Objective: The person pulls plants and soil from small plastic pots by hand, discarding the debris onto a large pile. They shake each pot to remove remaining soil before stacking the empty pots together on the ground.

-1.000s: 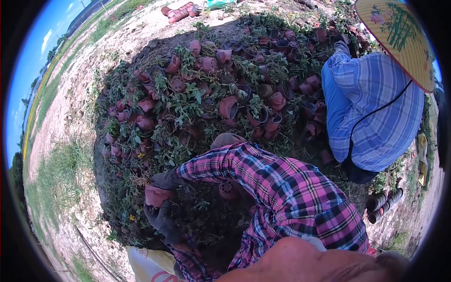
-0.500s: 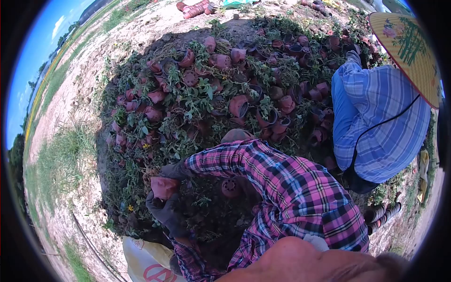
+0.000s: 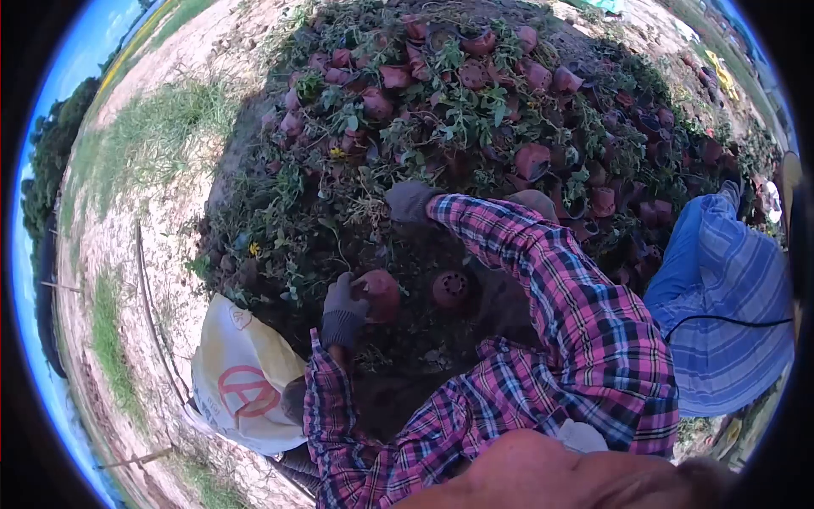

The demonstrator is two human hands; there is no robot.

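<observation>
My left hand [image 3: 346, 307], in a grey glove, has its fingers at the side of a reddish-brown plastic plant pot [image 3: 381, 295] and grips it low over the dark soil. Farther up, my right hand [image 3: 410, 203], gloved too, is closed at the end of some withered plant stems [image 3: 365, 209]; its fingertips are partly hidden. A second plant pot [image 3: 451, 289] lies beside the first with its holed base turned up.
A heap of reddish pots and leafy plants [image 3: 475, 114] spreads ahead. A white sack with red print [image 3: 242, 382] stands at lower left. To the right crouches a co-worker in a blue checked shirt [image 3: 729, 297]. Sandy ground [image 3: 182, 170] borders the left side.
My hands, earlier together at one pot, are now apart: the right farther up with the stems, the left lower with the pot. The view has shifted, showing more of the sack.
</observation>
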